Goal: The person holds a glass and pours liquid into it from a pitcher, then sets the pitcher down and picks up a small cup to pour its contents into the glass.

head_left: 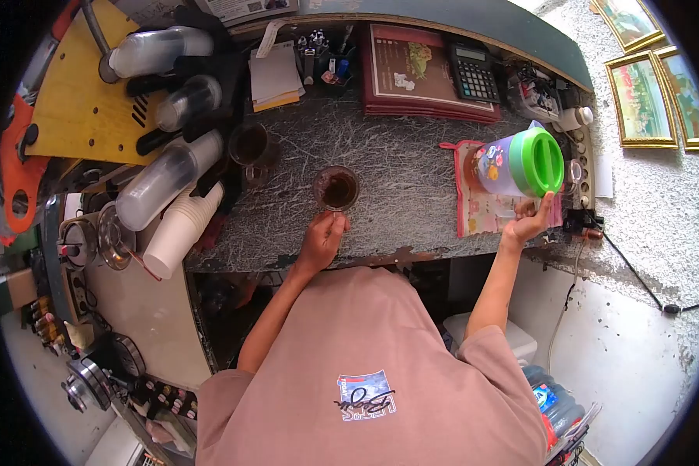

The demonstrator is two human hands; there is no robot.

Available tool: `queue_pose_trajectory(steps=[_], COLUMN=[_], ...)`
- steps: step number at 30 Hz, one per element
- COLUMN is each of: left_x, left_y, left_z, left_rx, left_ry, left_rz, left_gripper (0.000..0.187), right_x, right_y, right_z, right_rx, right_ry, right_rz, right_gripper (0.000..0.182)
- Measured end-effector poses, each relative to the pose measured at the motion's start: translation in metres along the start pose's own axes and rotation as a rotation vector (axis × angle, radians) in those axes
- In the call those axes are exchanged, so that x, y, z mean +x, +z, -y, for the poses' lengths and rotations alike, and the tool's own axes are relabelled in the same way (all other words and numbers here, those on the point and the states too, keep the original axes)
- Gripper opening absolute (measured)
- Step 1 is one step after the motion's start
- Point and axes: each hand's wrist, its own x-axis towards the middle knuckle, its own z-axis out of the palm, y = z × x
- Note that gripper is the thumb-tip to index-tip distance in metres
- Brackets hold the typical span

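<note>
On the scratched dark counter [303,132], my left hand [324,241] is closed on the handle of a clear glass cup [337,189] with dark liquid in it. At the right, my right hand [530,221] is at the handle side of a plastic pitcher [512,165] with a green lid; its fingers are curled and the thumb or a finger lies against the lid's edge. The pitcher is over a pink patterned cloth [471,213]. A second glass cup [252,146] with dark contents stands to the upper left of the held cup.
Plastic cup stacks [159,182] and a paper cup stack [182,229] stick out at the left. Dark red menus [412,70], a calculator [474,72], papers [276,74] and a pen holder [322,62] line the back. A black cable [629,268] hangs at the right.
</note>
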Motion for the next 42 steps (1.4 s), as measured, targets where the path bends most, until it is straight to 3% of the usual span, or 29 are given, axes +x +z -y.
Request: queue_pose_trajectory(steps=[3, 7, 9, 10, 12, 13, 15, 17, 21, 25, 28, 32, 34, 36, 42], left_x=[0.000, 0.001, 0.003, 0.002, 0.002, 0.003, 0.003, 0.003, -0.002, -0.006, -0.013, -0.021, -0.029, -0.040, -0.089], left_y=[-0.004, -0.010, -0.014, -0.015, -0.015, -0.015, -0.016, -0.018, -0.022, -0.023, -0.017, -0.020, -0.020, -0.023, -0.044], left_z=[-0.005, -0.015, -0.019, -0.020, -0.019, -0.018, -0.013, -0.014, -0.028, -0.030, -0.033, -0.029, -0.033, -0.034, -0.040], left_rx=[-0.061, -0.131, -0.142, -0.159, -0.183, -0.209, -0.182, -0.156, 0.022, 0.137, 0.058, 0.145, 0.014, 0.020, -0.046], left_ry=[-0.043, -0.134, -0.147, -0.169, -0.174, -0.178, -0.146, -0.112, -0.097, -0.054, -0.114, -0.130, -0.232, -0.248, -0.289], left_rz=[0.013, 0.049, 0.085, 0.115, 0.129, 0.143, 0.130, 0.119, 0.050, -0.086, -0.230, -0.267, -0.287, -0.337, -0.500], left_gripper=[0.033, 0.035, 0.035, 0.035, 0.035, 0.035, 0.033, 0.033, 0.032, 0.030, 0.031, 0.033, 0.030, 0.029, 0.026], right_x=[-0.009, -0.024, -0.034, -0.046, -0.081, -0.096, -0.127, -0.153, -0.188, -0.200, -0.202, -0.207, -0.210, -0.215, -0.262], right_y=[0.006, 0.013, 0.012, 0.015, 0.021, 0.024, 0.031, 0.059, 0.094, 0.113, 0.122, 0.128, 0.129, 0.128, 0.137], right_z=[0.006, 0.010, 0.006, 0.016, 0.037, 0.033, 0.022, 0.010, -0.037, -0.064, -0.075, -0.073, -0.078, -0.090, -0.090], right_rx=[-0.137, -0.362, -0.780, -0.779, -0.885, -0.888, -0.731, -0.776, -0.642, -0.609, -0.575, -0.562, -0.567, -0.517, -0.464], right_ry=[-0.004, -0.220, -0.654, -0.653, -0.919, -0.918, -0.454, -0.300, -0.081, -0.117, -0.017, -0.029, -0.012, -0.179, -0.305], right_rz=[-0.038, -0.130, -0.435, -0.436, -0.407, -0.410, 0.124, 0.579, 1.059, 1.287, 1.451, 1.488, 1.521, 1.567, 1.724], right_gripper=[0.038, 0.051, 0.044, 0.044, 0.033, 0.033, 0.030, 0.033, 0.061, 0.073, 0.078, 0.073, 0.070, 0.066, 0.067])
